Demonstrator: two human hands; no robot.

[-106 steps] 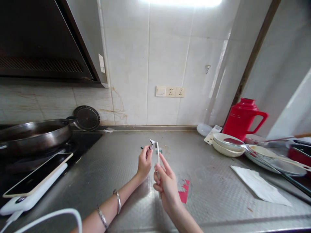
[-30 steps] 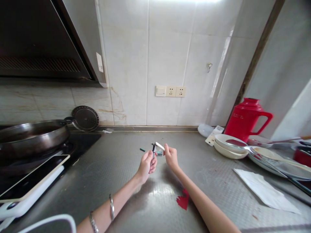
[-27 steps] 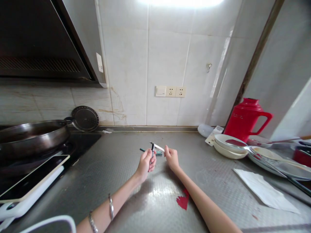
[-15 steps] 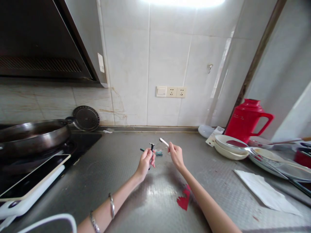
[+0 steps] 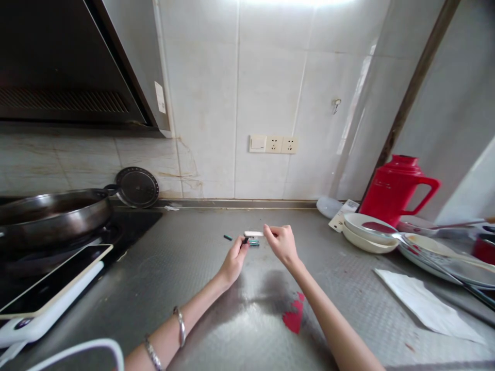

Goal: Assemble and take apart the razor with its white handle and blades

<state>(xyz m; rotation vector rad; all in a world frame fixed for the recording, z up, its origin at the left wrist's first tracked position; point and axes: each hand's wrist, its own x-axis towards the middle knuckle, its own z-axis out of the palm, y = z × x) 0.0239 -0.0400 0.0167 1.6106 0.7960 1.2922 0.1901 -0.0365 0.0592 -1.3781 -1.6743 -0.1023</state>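
My left hand [image 5: 233, 260] is closed around a black razor [image 5: 245, 240]; only a small dark part shows above the fingers. My right hand [image 5: 281, 245] grips a slim white stick [image 5: 252, 234], perhaps a toothbrush, held level and pointing left. Its left end is just above the razor; whether the two touch I cannot tell. Behind the left hand's fingertips, several small teal pieces [image 5: 254, 242] lie on the counter. One more teal piece [image 5: 228, 237] lies apart to the left.
The metal counter [image 5: 201, 324] carries a torn red patch [image 5: 294, 315] near my right forearm. At right are a white napkin [image 5: 425, 304], stacked bowls [image 5: 367, 241] and a red thermos [image 5: 394, 190]. On the left stand a steel pan [image 5: 54, 214] and a phone [image 5: 54, 281].
The white stick has swung from a tilt to level and moved down-left toward the razor. My right hand has turned over it. The razor's T-shaped head has tipped down and shows less.
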